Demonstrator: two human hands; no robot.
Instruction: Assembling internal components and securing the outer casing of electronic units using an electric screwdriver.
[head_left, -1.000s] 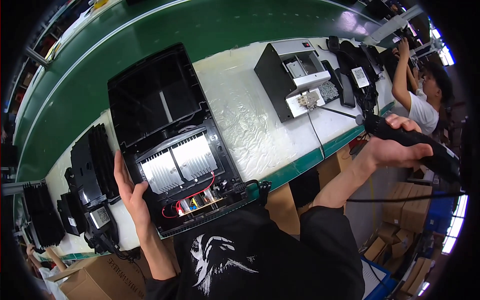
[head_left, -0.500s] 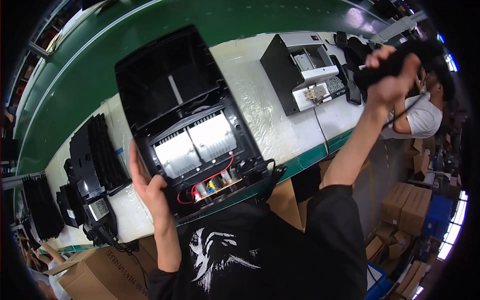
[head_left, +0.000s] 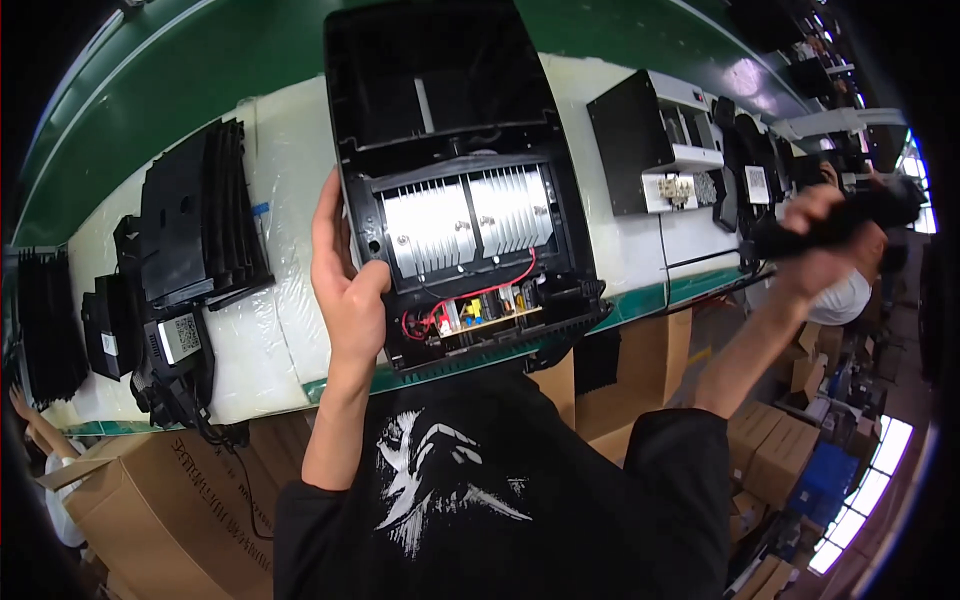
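My left hand [head_left: 350,300] grips the left side of an open black plastic housing [head_left: 440,100], its thumb over the near rim. Inside the housing are two silvery finned heat sinks [head_left: 468,225]. Nearer me lies a circuit board [head_left: 490,310] with red wires and yellow parts. Out to the far right, my right hand [head_left: 815,245] is raised and closed around a long black object [head_left: 840,225]; motion smears it, so its kind cannot be made out.
Stacked black panels [head_left: 190,220] and a smaller black unit with a label [head_left: 180,338] lie left on the white table [head_left: 290,250]. A black-and-grey fixture [head_left: 650,140] stands right of the housing. Cardboard boxes [head_left: 170,510] stand below the table edge. Another person [head_left: 845,290] is at the right.
The view has shifted, and the housing sits farther right and more upright in it, my left hand still on its side. My right hand, holding the black object, appears lower and farther right.
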